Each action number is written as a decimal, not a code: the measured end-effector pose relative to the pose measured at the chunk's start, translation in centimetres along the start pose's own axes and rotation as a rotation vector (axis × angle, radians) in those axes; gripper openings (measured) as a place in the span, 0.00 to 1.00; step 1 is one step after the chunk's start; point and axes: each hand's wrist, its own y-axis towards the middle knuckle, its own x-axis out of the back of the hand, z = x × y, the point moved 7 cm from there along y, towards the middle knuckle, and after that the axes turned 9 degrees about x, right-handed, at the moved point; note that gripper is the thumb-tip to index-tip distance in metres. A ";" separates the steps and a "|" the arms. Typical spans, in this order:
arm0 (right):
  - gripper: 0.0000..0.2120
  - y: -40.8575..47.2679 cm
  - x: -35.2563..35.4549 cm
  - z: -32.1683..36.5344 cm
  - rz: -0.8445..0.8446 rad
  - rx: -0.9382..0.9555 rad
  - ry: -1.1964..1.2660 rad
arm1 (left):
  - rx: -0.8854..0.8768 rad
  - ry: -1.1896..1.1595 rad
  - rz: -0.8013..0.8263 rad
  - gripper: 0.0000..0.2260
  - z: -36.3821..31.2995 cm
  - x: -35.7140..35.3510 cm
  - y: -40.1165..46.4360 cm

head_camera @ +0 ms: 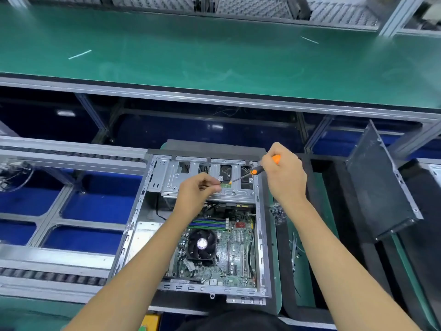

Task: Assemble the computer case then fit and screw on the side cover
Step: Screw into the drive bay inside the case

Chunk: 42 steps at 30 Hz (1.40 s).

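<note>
Gripping screwdriver (256, 171), right hand (284, 175) angles tip down-left into case (152, 211).

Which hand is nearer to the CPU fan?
Left. The left hand is just above the CPU fan, over the drive cage. The right hand is farther up and right, gripping the screwdriver.

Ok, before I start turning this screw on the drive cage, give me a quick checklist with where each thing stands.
1. Screwdriver gripped by right hand: ok.
2. Tip at the small green board on the drive cage: ok.
3. Left hand steadies the spot with pinched fingers: ok.
4. Screw seated on the tip: cannot tell, too small.
5. Computer case lying flat, open side up: ok.
6. Side cover off, leaning at the right: ok.
</note>
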 end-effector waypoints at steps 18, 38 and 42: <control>0.09 -3.1 -1.3 0.5 -0.063 -0.122 0.197 | -0.044 -0.060 0.145 0.04 0.5 -1.7 -1.1; 0.07 -2.7 -0.7 0.0 -0.005 -0.035 -0.012 | -0.138 0.102 0.263 0.09 -1.6 -3.9 0.0; 0.06 -1.7 0.3 0.8 0.000 0.058 -0.129 | -0.248 0.253 0.255 0.11 -3.6 -5.4 1.3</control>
